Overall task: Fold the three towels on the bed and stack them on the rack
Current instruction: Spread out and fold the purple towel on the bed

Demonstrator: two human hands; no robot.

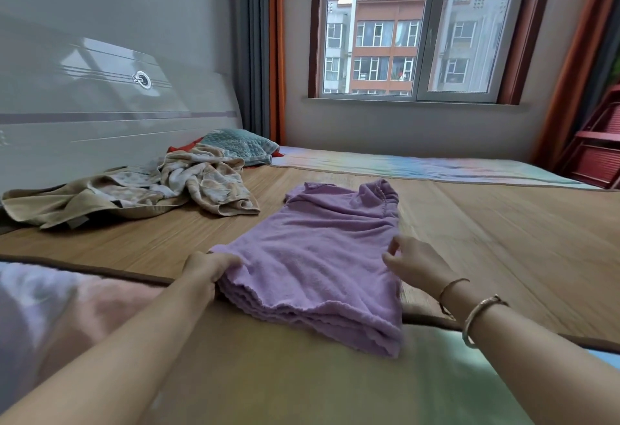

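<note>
Behind the purple towel (pixel 315 257), a crumpled beige towel (pixel 201 180) lies near the headboard (pixel 100 106).

Soft daylight, wide-angle view with blurred edges

Overcast light enters through the window (pixel 416 32) at the far wall and spreads evenly, leaving only faint shadows on the bed (pixel 469 223). The glossy headboard (pixel 100 96) carries pale reflected glare in streaks. The lens bends straight lines near the borders, so the curtains (pixel 570 55) lean inward. The forearms and the bedding at the bottom corners are smeared and soft, while the middle of the view stays fairly sharp.
</note>
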